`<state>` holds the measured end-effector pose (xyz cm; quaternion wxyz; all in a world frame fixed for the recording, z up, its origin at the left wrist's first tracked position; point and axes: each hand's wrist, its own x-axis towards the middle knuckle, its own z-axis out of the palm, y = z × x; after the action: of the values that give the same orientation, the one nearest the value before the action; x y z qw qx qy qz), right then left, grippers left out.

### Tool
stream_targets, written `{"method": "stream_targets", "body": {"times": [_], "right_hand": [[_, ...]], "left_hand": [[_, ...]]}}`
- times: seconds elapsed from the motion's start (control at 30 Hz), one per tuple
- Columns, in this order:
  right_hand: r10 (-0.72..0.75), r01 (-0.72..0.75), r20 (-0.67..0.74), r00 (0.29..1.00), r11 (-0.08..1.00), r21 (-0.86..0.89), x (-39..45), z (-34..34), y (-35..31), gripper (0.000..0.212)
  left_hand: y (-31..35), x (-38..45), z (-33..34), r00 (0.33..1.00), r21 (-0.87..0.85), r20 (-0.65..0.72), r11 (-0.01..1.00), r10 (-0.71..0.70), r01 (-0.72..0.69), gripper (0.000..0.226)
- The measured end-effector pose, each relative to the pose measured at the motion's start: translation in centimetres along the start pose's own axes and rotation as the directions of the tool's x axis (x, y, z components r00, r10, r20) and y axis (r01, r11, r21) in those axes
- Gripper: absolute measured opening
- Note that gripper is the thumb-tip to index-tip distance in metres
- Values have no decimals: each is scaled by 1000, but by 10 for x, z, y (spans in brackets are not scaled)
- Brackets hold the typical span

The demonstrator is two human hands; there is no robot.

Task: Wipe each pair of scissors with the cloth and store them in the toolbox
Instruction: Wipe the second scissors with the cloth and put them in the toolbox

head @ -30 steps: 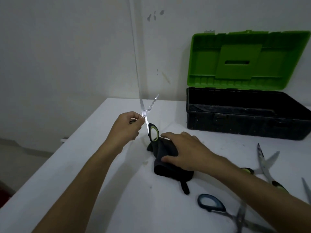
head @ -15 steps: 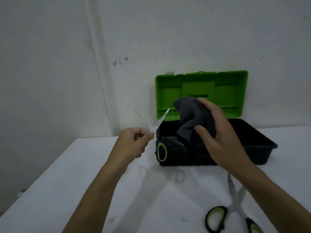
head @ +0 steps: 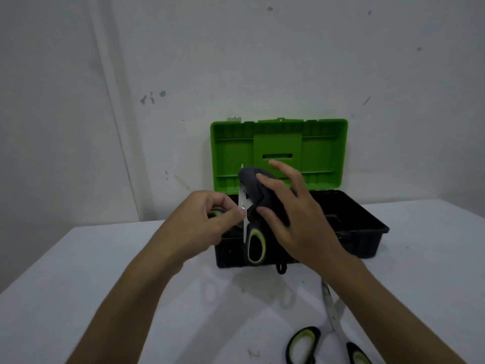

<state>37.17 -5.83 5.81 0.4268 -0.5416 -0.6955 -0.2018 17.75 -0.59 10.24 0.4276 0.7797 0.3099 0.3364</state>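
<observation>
Pretty dim shot overall, with a flat grey-blue cast and no hard light source in view. The white table (head: 78, 298) looks washed out and a bit brighter than the wall (head: 262, 61) behind. Soft, faint shadows of the arms and scissor loops fall on the tabletop near the middle, so light seems to come from above. The blade of the held scissors (head: 243, 206) catches a small bright glint. Both hands are slightly smeared by motion blur, and the green lid (head: 320, 153) stays fairly sharp. Wide-angle bending shows in the wall line on the left.
</observation>
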Motion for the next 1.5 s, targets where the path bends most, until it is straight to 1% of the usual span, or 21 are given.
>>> {"method": "stream_targets", "body": {"times": [0.07, 0.13, 0.2, 0.27, 0.3, 0.37, 0.43, 0.53, 0.63, 0.7, 0.77, 0.87, 0.97, 1.0, 1.07, 1.13, 1.2, 1.3, 1.37, 1.43, 1.5], "right_hand": [[-65, 54, -90, 994, 992, -110, 2, -3, 5, 37], [-51, 21, -149, 987, 980, -196, 5, -6, 12, 34], [-5, -39, -199, 980, 976, -214, 6, -12, 16, 35], [-37, -11, -221, 975, 977, -212, 6, -18, 14, 39], [-82, 38, -197, 977, 975, -220, 5, -18, 9, 41], [-169, 142, -88, 982, 956, -257, 0, -11, -2, 45], [-178, 172, 3, 984, 945, -277, -3, 2, -8, 48], [-109, 114, 33, 993, 940, -321, 4, 11, 1, 53], [0, -15, -44, 999, 936, -351, 13, -4, 12, 52], [18, -47, -87, 996, 938, -345, 13, -17, 13, 49], [-49, 26, -57, 997, 938, -345, 9, -24, 4, 49], [-124, 145, 83, 989, 932, -332, 3, -17, -12, 57], [-123, 179, 192, 974, 933, -313, 0, -8, -14, 76], [-133, 198, 220, 966, 931, -306, -1, -4, -12, 78], [-151, 219, 235, 960, 929, -300, -4, 0, -9, 76], [-161, 212, 184, 970, 929, -304, -4, 0, -6, 64], [-118, 143, 97, 988, 935, -325, 0, -7, 1, 51], [88, -103, -60, 994, 941, -323, 7, -24, 15, 40], [175, -206, -122, 977, 928, -312, 8, -36, 23, 36], [164, -202, -150, 975, 936, -289, 9, -46, 20, 38], [112, -142, -135, 985, 959, -247, 9, -47, 7, 39]], "left_hand": [[4, -6, -10, 1000, -14, 11, 1000, 19, -19, 23], [4, -7, -12, 1000, 5, 3, 1000, 24, -24, 23], [0, -4, -8, 1000, -4, -15, 1000, -7, 7, 23], [-5, 0, -3, 998, -6, -40, 999, -42, 42, 24], [-8, 2, -1, 997, -5, -56, 999, -49, 48, 25], [-9, 4, -1, 996, -32, -75, 999, -43, 40, 26], [-9, 4, -5, 996, -10, -88, 1000, -8, 7, 25], [-11, 8, -12, 997, 6, -73, 1000, -15, 15, 23], [-15, 13, -12, 997, -37, -62, 998, -47, 44, 22], [-15, 15, -5, 997, -45, -61, 998, -41, 38, 23], [-13, 15, 4, 997, 0, -72, 1000, -14, 14, 25], [-10, 13, 7, 996, -24, -91, 1000, 17, -19, 21], [-7, 11, 1, 993, -8, -110, 999, 47, -48, 19], [-7, 10, 1, 993, 5, -106, 998, 60, -60, 21], [-9, 9, 3, 992, 60, -98, 995, 80, -75, 24], [-10, 11, 5, 995, 24, -81, 998, 54, -52, 25], [-8, 10, 3, 998, -67, -50, 997, 30, -33, 24], [-4, 7, -1, 1000, -48, -13, 998, 27, -28, 23], [-5, 7, 2, 1000, -5, -4, 1000, 9, -9, 23], [-9, 11, 7, 999, 113, -49, 993, 21, -15, 23], [-13, 15, 11, 996, 180, -87, 984, 34, -18, 25]]}}
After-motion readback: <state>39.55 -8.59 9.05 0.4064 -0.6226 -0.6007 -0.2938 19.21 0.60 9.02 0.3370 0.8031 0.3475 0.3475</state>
